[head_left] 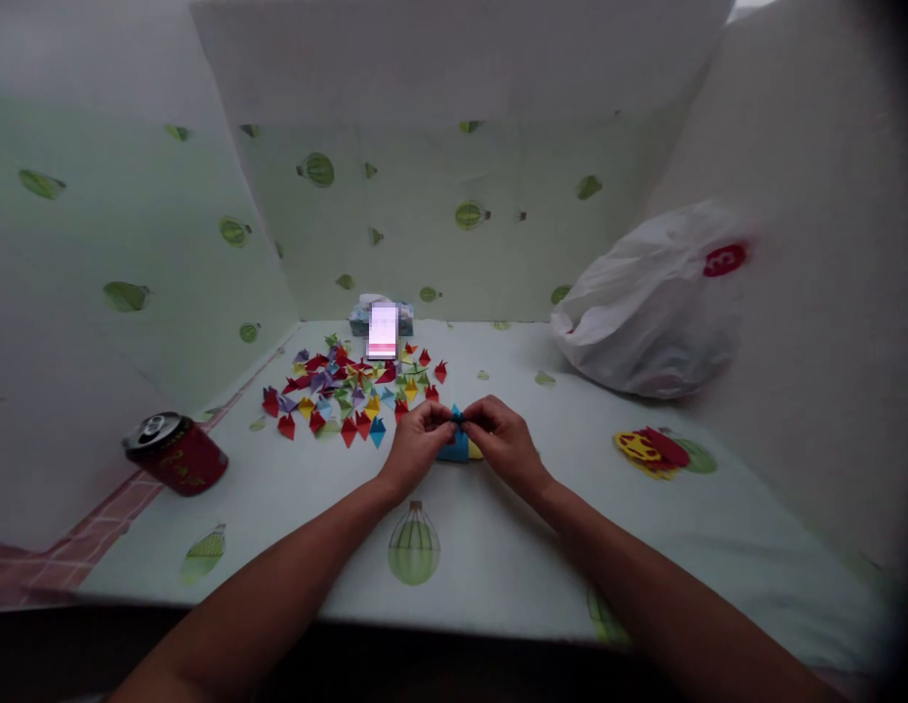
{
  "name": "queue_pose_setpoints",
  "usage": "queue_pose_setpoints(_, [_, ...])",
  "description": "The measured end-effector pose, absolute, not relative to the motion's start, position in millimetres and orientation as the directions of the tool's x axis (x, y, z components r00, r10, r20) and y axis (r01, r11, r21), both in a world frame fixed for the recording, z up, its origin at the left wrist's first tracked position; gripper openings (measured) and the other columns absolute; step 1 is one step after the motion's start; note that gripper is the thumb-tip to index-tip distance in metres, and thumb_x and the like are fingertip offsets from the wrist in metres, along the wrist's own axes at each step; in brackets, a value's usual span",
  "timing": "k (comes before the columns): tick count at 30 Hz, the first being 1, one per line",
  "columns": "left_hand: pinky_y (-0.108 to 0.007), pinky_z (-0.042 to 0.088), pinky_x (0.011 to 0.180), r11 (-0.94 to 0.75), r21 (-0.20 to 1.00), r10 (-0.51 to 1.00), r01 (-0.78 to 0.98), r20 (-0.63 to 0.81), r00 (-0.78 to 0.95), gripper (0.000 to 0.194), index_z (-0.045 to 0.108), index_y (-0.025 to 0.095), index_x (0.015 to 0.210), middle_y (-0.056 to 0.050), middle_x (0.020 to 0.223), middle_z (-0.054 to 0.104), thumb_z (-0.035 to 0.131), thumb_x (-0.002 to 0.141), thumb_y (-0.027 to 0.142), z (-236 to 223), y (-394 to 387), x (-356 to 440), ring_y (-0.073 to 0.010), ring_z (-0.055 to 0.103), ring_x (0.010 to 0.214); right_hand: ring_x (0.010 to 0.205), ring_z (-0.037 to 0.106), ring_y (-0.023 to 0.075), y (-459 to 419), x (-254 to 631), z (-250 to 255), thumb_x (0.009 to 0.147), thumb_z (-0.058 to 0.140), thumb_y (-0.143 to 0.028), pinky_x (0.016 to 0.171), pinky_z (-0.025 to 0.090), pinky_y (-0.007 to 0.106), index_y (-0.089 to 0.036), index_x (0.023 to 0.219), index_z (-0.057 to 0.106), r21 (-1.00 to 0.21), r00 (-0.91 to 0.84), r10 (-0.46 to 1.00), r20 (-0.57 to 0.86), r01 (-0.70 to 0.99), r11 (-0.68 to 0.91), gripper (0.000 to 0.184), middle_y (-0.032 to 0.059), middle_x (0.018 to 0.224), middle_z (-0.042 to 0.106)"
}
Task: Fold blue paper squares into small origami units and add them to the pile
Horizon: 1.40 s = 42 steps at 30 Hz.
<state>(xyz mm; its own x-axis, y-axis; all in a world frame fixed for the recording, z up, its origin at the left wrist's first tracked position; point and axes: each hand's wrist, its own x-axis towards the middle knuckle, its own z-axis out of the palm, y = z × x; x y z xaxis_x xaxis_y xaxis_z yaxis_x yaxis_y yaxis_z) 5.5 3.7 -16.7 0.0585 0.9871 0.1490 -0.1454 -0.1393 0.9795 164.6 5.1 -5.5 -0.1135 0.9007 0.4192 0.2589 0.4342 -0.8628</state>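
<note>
So both hands are up in the middle of the counter [337, 547], working on one small blue folded paper piece [457, 415]. The left hand [423, 439] has its grip pinched closed on one side of it, thumb against fingers, and the right hand [504, 437] has the same kind of closed pinch on the other side. Right below the fingers there's a blue and yellow item [454, 449], mostly hidden, so I can't tell what it is. Just left of the hands is a big scatter of folded paper shapes [348, 431] in red, yellow, blue, green and purple. A lit phone [383, 330] stands upright behind them, in front of a tissue box [405, 318]. Over on the far left, a dark red soda can [183, 454] is sitting tilted in view, top open. On the right there are red and yellow paper cutouts [650, 451], with a bulging white plastic bag [644, 312] behind.
</note>
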Motion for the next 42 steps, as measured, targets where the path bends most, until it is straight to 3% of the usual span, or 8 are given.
queue_pose_setpoints(3, [-0.025,0.049,0.064,-0.150,0.980,0.986,-0.133,0.159,0.057,0.020,0.063,0.015,0.079,0.002,0.071,0.062,0.075,0.067,0.025,-16.2,4.0,5.9,-0.0114,0.060,0.064,0.069,0.056,0.0164,5.9,163.1,-5.9,0.072,0.065,-0.021,0.067,0.043,0.030,-0.019,0.072,0.066,-0.864,-0.103,0.906,0.411,0.273,0.423,0.002,0.0009,0.073,0.063])
queue_pose_setpoints(8, [-0.026,0.051,0.065,-0.164,0.980,0.985,-0.109,0.169,0.036,0.025,0.062,0.016,0.093,0.001,0.079,0.063,0.070,0.075,0.030,-14.6,3.4,4.4,-0.0119,0.061,0.066,0.066,0.059,0.0172,18.9,169.0,-4.5,0.073,0.066,-0.029,0.064,0.047,0.031,-0.018,0.074,0.064,-0.902,-0.044,0.932,0.359,0.239,0.358,0.011,0.0016,0.070,0.064])
queue_pose_setpoints(14, [-0.026,0.048,0.065,-0.195,0.981,0.974,-0.020,0.196,0.115,0.010,0.066,0.015,0.086,-0.001,0.075,0.065,0.064,0.079,0.023,-12.7,-3.5,7.7,-0.0127,0.060,0.067,0.061,0.059,0.0145,41.0,186.0,10.4,0.072,0.064,-0.033,0.063,0.051,0.031,-0.018,0.077,0.059,-0.925,0.100,0.934,0.342,0.213,0.316,0.016,-0.0005,0.070,0.060])
queue_pose_setpoints(19, [-0.025,0.047,0.066,-0.281,0.958,0.933,0.056,0.259,0.249,0.007,0.070,0.016,0.083,-0.001,0.076,0.069,0.064,0.079,0.016,-8.8,-13.9,12.8,-0.0137,0.061,0.069,0.059,0.058,0.0144,65.6,184.7,10.1,0.070,0.063,-0.027,0.059,0.048,0.028,-0.018,0.073,0.060,-0.905,0.073,0.944,0.322,0.317,0.284,0.010,-0.0017,0.065,0.058])
queue_pose_setpoints(23, [-0.027,0.047,0.070,-0.443,0.879,0.866,0.180,0.366,0.341,0.009,0.069,0.017,0.085,-0.003,0.078,0.070,0.061,0.084,0.016,-8.6,-16.3,13.5,-0.0152,0.063,0.072,0.062,0.058,0.0156,97.6,176.2,0.6,0.070,0.065,-0.019,0.060,0.045,0.028,-0.017,0.070,0.063,-0.842,0.027,0.954,0.299,0.478,0.250,0.003,-0.0014,0.063,0.062])
queue_pose_setpoints(28, [-0.027,0.046,0.070,-0.520,0.826,0.827,0.218,0.421,0.374,0.008,0.068,0.017,0.084,-0.003,0.079,0.070,0.061,0.085,0.013,-10.7,-14.7,13.3,-0.0151,0.061,0.072,0.080,0.066,0.0188,135.2,165.1,-18.8,0.079,0.070,-0.014,0.075,0.052,0.030,-0.014,0.078,0.070,-0.724,-0.031,0.973,0.230,0.662,0.193,0.001,0.0026,0.079,0.070])
queue_pose_setpoints(33, [-0.027,0.046,0.070,-0.523,0.817,0.820,0.242,0.406,0.402,0.009,0.068,0.017,0.085,-0.003,0.078,0.069,0.060,0.086,0.013,-10.8,-15.6,12.7,-0.0147,0.060,0.069,0.103,0.067,0.0217,151.2,160.2,-42.7,0.098,0.063,-0.034,0.088,0.058,0.042,-0.016,0.121,0.064,-0.627,-0.106,0.986,0.131,0.762,0.165,0.029,0.0093,0.123,0.066])
queue_pose_setpoints(42, [-0.027,0.047,0.068,-0.490,0.837,0.833,0.242,0.368,0.412,0.010,0.068,0.019,0.084,-0.003,0.079,0.070,0.059,0.087,0.015,-12.2,-15.2,12.5,-0.0156,0.061,0.070,0.109,0.066,0.0241,151.0,163.1,-50.9,0.098,0.063,-0.034,0.091,0.057,0.045,-0.016,0.127,0.062,-0.610,-0.170,0.985,0.040,0.776,0.159,0.034,0.0107,0.128,0.064])
